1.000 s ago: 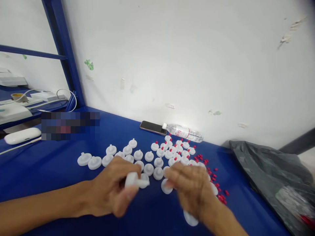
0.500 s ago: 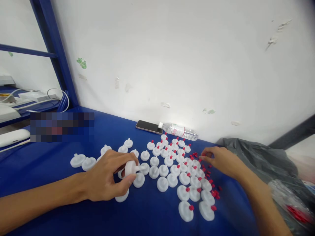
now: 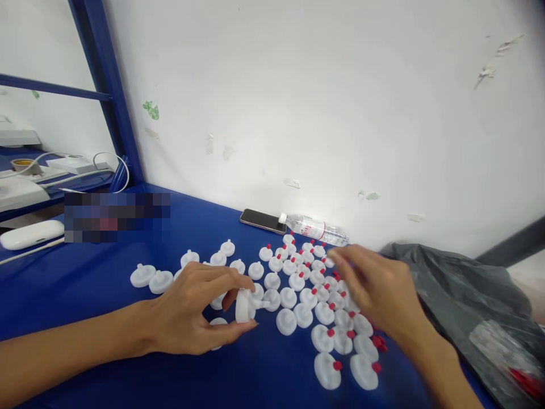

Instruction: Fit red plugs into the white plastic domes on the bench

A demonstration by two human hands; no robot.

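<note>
- Well, the left hand (image 3: 193,311) pinched a white disc (image 3: 243,307) just below the middle of the frame, with the thumb under its rim and a finger over the top.
- The disc's thin spout (image 3: 261,304) pointed to the right of the frame, and no red cap showed on it.
- The right hand (image 3: 378,284) hung right of the middle, over the side of the group. It was blurry, with the fingers bent near the thumb, so I could not tell if it gripped anything.
- The held disc looked light, and it was probably hard, not squashy. Its smooth sides might have been a bit slippery.
- The rim seemed the best place to hold, as it was wide and left the spout free. The spout looked easier to bend.
- Plain discs (image 3: 286,321) sat on the blue table (image 3: 264,378), from the left to the middle. Capped discs (image 3: 327,370) sat close together to their right.
- Loose red caps (image 3: 379,343) lay below the right hand. They looked tiny, so fingertips would have suited them.
- A phone (image 3: 263,221) and a bottle (image 3: 315,227) lay by the wall (image 3: 298,113).
</note>
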